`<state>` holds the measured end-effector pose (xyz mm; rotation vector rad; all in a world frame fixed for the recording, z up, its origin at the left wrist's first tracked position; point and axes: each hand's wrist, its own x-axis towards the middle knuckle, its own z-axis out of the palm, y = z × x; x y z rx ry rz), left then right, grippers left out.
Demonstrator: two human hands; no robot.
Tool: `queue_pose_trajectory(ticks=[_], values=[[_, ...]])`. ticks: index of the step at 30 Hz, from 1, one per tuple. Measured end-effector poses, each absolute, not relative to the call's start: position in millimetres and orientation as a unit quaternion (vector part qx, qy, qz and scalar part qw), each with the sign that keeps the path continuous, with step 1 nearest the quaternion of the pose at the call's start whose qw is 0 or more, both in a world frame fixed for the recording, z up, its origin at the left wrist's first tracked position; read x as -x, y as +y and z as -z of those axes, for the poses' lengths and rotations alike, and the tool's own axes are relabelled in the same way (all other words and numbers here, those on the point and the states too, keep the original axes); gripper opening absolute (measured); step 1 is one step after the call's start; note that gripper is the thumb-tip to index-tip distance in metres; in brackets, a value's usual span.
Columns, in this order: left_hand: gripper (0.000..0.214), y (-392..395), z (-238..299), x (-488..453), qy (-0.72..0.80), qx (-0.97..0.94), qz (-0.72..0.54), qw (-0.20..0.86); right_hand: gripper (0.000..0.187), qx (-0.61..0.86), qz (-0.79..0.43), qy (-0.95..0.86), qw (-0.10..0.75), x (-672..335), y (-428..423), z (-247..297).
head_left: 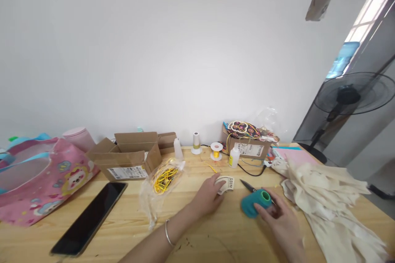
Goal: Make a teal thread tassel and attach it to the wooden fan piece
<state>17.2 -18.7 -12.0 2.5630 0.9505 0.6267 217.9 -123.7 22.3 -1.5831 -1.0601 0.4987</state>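
My left hand lies on the wooden table, its fingers curled on a small cream cut-out piece. A silver bangle sits on that wrist. My right hand is closed round the teal handle of a pair of scissors, whose dark blades point up and left towards the cream piece. Both hands are near the front middle of the table, a short gap apart.
A black phone lies at the front left, beside a pink bag. Open cardboard boxes, a plastic bag of yellow cord, a yellow spool, glue bottles and cream fabric surround the hands. A fan stands at the right.
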Motion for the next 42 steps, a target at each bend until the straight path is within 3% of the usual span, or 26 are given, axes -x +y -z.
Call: queue_pose_trajectory(ticks=[6, 11, 13, 17, 21, 25, 34, 39, 42], values=[[0.055, -8, -3, 10, 0.363, -0.876, -0.222, 0.226, 0.054, 0.731, -0.117, -0.479, 0.471, -244, -97, -18], [0.041, -10, -22, 35, 0.416, -0.84, -0.261, 0.229, 0.058, 0.667, -0.22, -0.441, 0.558, -244, -89, -23], [0.047, -20, -24, 24, 0.419, -0.827, -0.273, 0.259, 0.058, 0.601, -0.297, -0.438, 0.599, -230, -91, -31], [0.07, -47, -24, -21, 0.277, -0.643, -0.362, 0.615, 0.055, 0.506, -0.38, -0.458, 0.624, -202, -94, -52], [0.06, -65, -26, -31, 0.26, -0.48, -0.239, 0.803, 0.048, 0.539, -0.323, -0.502, 0.594, -201, -91, -60], [0.028, -62, -36, 0, 0.299, -0.434, -0.221, 0.821, 0.049, 0.572, -0.312, -0.487, 0.582, -213, -82, -51], [0.023, -43, -67, 62, 0.34, -0.417, -0.377, 0.754, 0.055, 0.623, -0.27, -0.526, 0.513, -219, -31, -25], [0.027, -51, -57, 72, 0.354, -0.414, -0.366, 0.755, 0.055, 0.649, -0.213, -0.546, 0.485, -226, -26, -16], [0.028, -57, -52, 75, 0.38, -0.455, -0.345, 0.728, 0.064, 0.666, -0.153, -0.522, 0.51, -227, -40, -22]])
